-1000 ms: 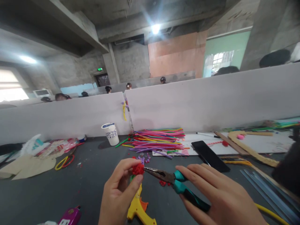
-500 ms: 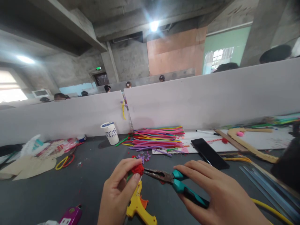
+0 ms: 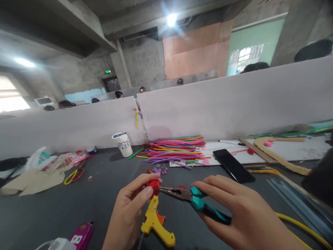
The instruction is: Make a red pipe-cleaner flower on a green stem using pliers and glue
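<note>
Between the thumb and fingers of my left hand [image 3: 130, 205] is a small bunched red fuzzy piece [image 3: 154, 186], perhaps bent pipe cleaner. My right hand [image 3: 234, 208] is wrapped round the teal-and-black handles of long-nose pliers [image 3: 179, 193]. Their jaw tips touch the red piece. Just below it lies a yellow glue gun [image 3: 157, 222] with an orange trigger, its nozzle end near my left fingers. Small purple bits [image 3: 160, 169] are scattered behind my left hand. My left fingers hide part of the red piece.
A bundle of coloured pipe cleaners [image 3: 174, 149] lies by the white partition [image 3: 221, 100]. A white cup [image 3: 122, 145] stands to its left, a black phone [image 3: 233, 165] to its right. Scissors [image 3: 74, 176] and a purple power socket [image 3: 82, 235] are at left; clear sticks [image 3: 299, 208] are at right.
My left hand has turned the red piece slightly, and its fingers have shifted on it. The pliers stay at its right side. The whole view has tilted down a little.
</note>
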Motion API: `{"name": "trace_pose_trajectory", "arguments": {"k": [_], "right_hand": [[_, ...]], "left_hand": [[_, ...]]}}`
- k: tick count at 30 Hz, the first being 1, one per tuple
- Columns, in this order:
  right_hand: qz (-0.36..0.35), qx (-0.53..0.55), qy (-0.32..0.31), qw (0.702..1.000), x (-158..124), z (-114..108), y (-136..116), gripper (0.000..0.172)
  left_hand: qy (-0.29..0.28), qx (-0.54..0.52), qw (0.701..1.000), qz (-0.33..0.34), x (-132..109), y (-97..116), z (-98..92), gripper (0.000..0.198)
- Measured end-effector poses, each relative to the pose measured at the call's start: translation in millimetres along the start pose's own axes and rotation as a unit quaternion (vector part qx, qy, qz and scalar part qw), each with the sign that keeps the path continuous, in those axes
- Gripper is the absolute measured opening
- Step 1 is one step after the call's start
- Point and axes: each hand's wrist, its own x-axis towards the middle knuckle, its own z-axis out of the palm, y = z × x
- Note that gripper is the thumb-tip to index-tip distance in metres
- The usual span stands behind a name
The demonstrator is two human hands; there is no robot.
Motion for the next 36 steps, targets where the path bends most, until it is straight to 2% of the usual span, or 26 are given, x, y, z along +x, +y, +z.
{"name": "trace_pose_trajectory", "arguments": {"k": [4, 7, 12, 15, 19, 26, 36], "right_hand": [[-0.033, -0.001, 0.020, 0.999, 0.7, -1.0, 1.8, 0.029], [-0.046, 0.006, 0.024, 0.999, 1.9, 0.1, 4.6, 0.032], [-0.060, 0.016, 0.037, 0.997, 2.8, 2.5, 9.6, 0.035], [-0.037, 0.025, -0.004, 0.999, 3.6, -1.0, 6.9, 0.032], [-0.002, 0.054, -0.048, 0.997, 5.2, -5.3, 1.6, 0.021], [-0.065, -0.017, 0.015, 0.998, 3.4, -6.0, 4.3, 0.031], [-0.036, -0.071, 0.013, 0.997, -0.1, -8.7, 2.5, 0.041]], "left_hand": [[-0.006, -0.086, 0.994, -0.064, -1.4, 3.0, 0.8, 0.020], [-0.012, -0.104, 0.992, -0.070, -1.0, 6.5, 1.9, 0.020], [-0.053, -0.112, 0.989, -0.086, 0.9, 6.5, -0.2, 0.018], [-0.062, -0.105, 0.990, -0.077, 0.4, 5.1, -2.5, 0.018], [-0.060, -0.087, 0.994, -0.029, -0.6, 5.9, -3.0, 0.016], [-0.062, -0.072, 0.995, -0.038, 0.5, 5.1, -2.4, 0.017], [-0.048, -0.081, 0.994, -0.055, 1.1, 2.4, -2.3, 0.017]]}}
